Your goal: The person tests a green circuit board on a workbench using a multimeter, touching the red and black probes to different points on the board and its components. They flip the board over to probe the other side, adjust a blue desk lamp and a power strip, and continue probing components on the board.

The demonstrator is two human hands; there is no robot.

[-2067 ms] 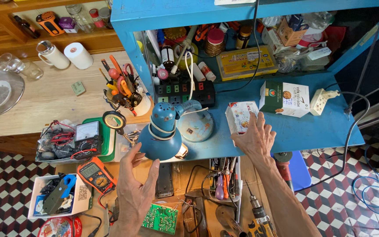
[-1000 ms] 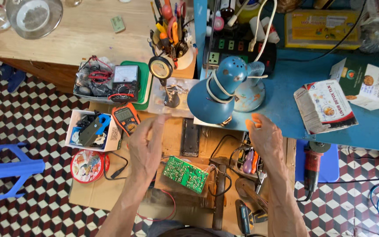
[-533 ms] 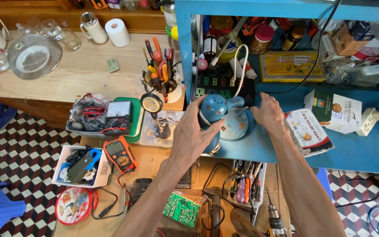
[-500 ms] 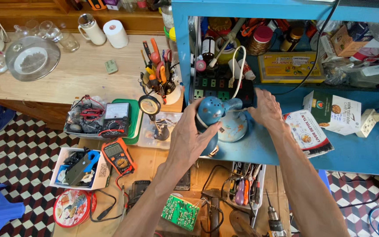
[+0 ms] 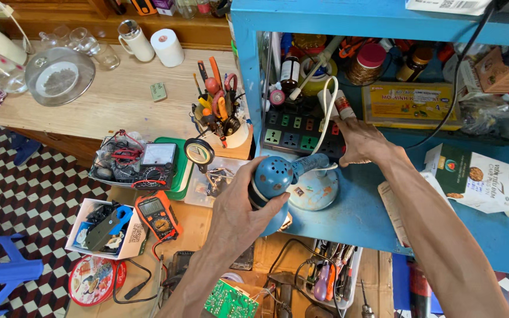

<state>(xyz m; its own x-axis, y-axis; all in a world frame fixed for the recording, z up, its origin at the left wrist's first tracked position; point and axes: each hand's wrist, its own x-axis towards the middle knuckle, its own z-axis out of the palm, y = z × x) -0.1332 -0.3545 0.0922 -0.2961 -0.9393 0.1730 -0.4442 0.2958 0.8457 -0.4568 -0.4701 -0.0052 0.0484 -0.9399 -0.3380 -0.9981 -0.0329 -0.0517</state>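
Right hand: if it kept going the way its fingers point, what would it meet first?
The right hand points up and left toward the power strip on the blue shelf. It would probably meet the strip's sockets and the white cable first; it may already touch them, depth is unclear.

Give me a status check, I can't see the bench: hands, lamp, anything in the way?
Left hand grips the lamp head. Right hand at the power strip, fingertips hidden. White cord loops close by.
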